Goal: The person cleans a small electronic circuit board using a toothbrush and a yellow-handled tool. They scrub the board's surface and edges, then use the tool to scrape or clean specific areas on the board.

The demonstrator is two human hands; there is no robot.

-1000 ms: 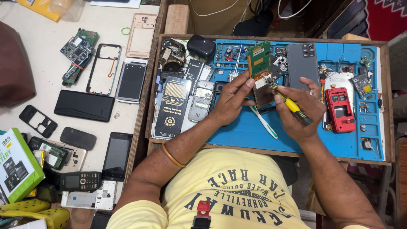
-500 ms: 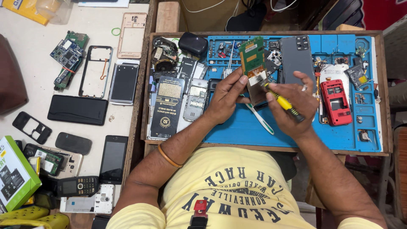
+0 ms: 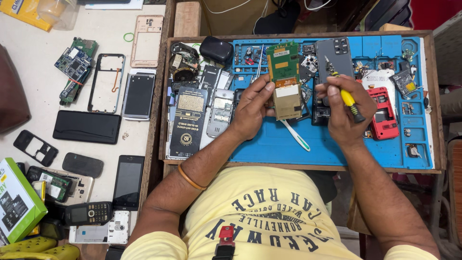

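Observation:
My left hand point(image 3: 254, 110) holds a green phone circuit board point(image 3: 284, 77) with a tan lower half, upright over the blue work mat point(image 3: 332, 147). My right hand point(image 3: 347, 111) grips a yellow-handled screwdriver point(image 3: 342, 92), its tip pointing up and away from the board, just right of it. A white toothbrush point(image 3: 296, 136) lies on the mat below the board. A grey phone back cover point(image 3: 334, 55) sits just beyond the screwdriver tip.
A red phone body point(image 3: 383, 113) lies right of my right hand. Dark phone parts and a black package point(image 3: 187, 123) crowd the mat's left side. On the white table to the left lie phone frames, screens point(image 3: 87, 127), circuit boards point(image 3: 75, 62) and a green box point(image 3: 15, 203).
My right hand has drawn the screwdriver off the board and moved right, tip now raised. The left hand keeps hold of the board.

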